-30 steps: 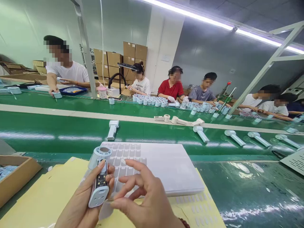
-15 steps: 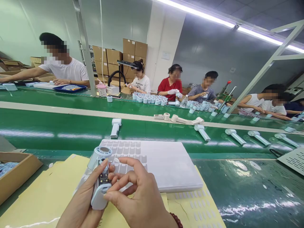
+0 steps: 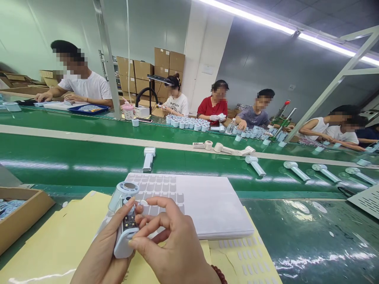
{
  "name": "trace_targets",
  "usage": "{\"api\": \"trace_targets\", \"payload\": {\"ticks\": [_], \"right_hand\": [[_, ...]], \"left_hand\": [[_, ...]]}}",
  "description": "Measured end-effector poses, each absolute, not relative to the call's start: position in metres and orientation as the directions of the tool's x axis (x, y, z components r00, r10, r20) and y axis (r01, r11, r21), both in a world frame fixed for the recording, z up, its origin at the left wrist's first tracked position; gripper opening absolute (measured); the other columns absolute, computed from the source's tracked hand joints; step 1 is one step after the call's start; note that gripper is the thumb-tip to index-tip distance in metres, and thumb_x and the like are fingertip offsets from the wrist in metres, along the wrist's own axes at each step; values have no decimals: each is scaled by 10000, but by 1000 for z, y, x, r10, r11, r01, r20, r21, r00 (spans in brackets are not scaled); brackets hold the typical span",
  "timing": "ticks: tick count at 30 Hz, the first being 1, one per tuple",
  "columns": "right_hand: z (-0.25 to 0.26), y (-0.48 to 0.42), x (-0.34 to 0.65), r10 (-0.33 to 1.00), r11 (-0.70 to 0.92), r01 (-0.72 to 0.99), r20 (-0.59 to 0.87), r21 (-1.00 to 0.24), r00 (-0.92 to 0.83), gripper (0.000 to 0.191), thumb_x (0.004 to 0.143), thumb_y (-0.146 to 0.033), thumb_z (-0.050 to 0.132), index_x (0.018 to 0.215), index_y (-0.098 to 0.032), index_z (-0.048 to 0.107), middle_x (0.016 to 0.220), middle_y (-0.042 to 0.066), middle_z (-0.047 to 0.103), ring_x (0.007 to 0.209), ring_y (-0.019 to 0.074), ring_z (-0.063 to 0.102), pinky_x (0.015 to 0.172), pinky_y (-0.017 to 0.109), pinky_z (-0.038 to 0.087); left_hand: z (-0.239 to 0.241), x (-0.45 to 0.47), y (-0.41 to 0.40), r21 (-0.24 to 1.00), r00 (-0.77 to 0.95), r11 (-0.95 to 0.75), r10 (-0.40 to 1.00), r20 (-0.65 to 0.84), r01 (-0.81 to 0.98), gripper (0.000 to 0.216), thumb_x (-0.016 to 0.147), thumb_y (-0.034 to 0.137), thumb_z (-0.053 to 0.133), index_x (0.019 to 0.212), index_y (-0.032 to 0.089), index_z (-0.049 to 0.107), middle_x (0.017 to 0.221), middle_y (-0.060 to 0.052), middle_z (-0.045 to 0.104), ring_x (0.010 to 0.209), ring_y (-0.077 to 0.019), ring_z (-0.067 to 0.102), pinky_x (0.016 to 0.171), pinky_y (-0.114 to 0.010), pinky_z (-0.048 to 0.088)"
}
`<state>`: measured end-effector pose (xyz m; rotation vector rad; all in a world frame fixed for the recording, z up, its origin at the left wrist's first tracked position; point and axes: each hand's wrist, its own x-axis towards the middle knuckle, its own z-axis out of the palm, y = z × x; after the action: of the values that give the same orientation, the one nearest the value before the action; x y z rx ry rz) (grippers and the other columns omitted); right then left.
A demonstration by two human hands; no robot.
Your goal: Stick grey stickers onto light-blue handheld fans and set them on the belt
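Observation:
My left hand is wrapped round a pale blue hand-held device with a round head and an exposed circuit board on its handle. My right hand is closed in a pinch, thumb and fingertips resting against the device's handle beside the left thumb; a small white pad shows at a fingertip. Just behind lies a white sheet stack carrying rows of small pads.
Yellow backing sheets cover the bench. A cardboard box stands at left. A green conveyor carries several similar devices. Several other people sit working along its far side.
My right hand has closed in from a spread pose onto the device's handle. The devices on the conveyor have drifted to the right.

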<state>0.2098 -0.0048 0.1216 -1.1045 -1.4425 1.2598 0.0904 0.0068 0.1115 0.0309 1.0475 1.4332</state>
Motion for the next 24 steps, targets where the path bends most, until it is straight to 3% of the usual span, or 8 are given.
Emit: {"api": "trace_targets", "payload": {"ticks": [3, 7, 9, 13, 16, 19, 21, 24], "right_hand": [[113, -10, 204, 980, 148, 116, 130, -982, -151, 522, 643, -178, 791, 1131, -330, 687, 752, -45, 794, 944, 238, 748, 691, 282, 612], [99, -15, 193, 920, 392, 155, 389, -907, -46, 584, 676, -183, 784, 1210, -383, 657, 771, -57, 762, 871, 230, 759, 675, 290, 605], [99, -14, 192, 898, 437, 174, 440, -882, -26, 657, 654, -263, 834, 1267, -372, 627, 839, -28, 738, 888, 251, 747, 703, 328, 609], [112, -5, 202, 979, 117, 16, 113, -993, -168, 954, 525, -335, 912, 1387, -325, 503, 1152, 44, 618, 865, 213, 705, 683, 311, 613], [114, -2, 207, 955, -49, -118, -12, -992, -296, 887, 616, -378, 856, 1402, -277, 457, 1223, 75, 561, 874, 183, 683, 673, 283, 603], [101, -5, 203, 955, 218, 0, 213, -976, -207, 916, 639, -450, 861, 1427, -282, 424, 1376, 125, 507, 1024, 258, 659, 758, 374, 615], [88, -8, 197, 885, 459, 141, 437, -877, -162, 881, 686, -459, 856, 1440, -321, 421, 1458, 125, 470, 1155, 309, 615, 893, 459, 584], [76, -12, 194, 834, 547, 159, 520, -822, -183, 791, 737, -488, 817, 1433, -360, 462, 1486, 106, 460, 1227, 315, 579, 864, 424, 585]], "left_hand": [[117, 92, 5, 584, -201, 214, 802, -562, -783, 116, 893, 108, 580, 809, 163, 639, 744, -37, 602, 599, -148, 619, 518, -253, 594], [127, 96, -1, 494, -136, 252, 770, -624, -832, 233, 937, 114, 494, 743, 172, 608, 668, -8, 545, 511, -117, 573, 426, -199, 533], [131, 99, -3, 470, -146, 247, 742, -654, -847, 260, 935, 84, 471, 720, 164, 593, 662, -3, 537, 493, -102, 572, 439, -199, 549], [136, 101, -7, 473, -150, 261, 729, -668, -842, 269, 937, 39, 419, 866, 128, 663, 780, -49, 626, 488, -89, 614, 446, -188, 565], [136, 100, -8, 463, -134, 283, 719, -682, -840, 290, 960, 80, 399, 974, 138, 682, 845, -78, 665, 538, -142, 677, 438, -241, 593], [140, 98, -8, 388, -117, 258, 683, -721, -885, 273, 988, 139, 408, 980, 120, 680, 780, -54, 641, 455, -98, 626, 421, -181, 567], [144, 99, -8, 385, -128, 237, 685, -717, -892, 248, 989, 163, 442, 934, 130, 681, 734, -32, 624, 444, -91, 621, 455, -185, 585], [146, 94, -7, 431, -169, 227, 689, -705, -873, 238, 971, 139, 469, 858, 143, 678, 716, -35, 639, 470, -118, 650, 460, -218, 600]]}}
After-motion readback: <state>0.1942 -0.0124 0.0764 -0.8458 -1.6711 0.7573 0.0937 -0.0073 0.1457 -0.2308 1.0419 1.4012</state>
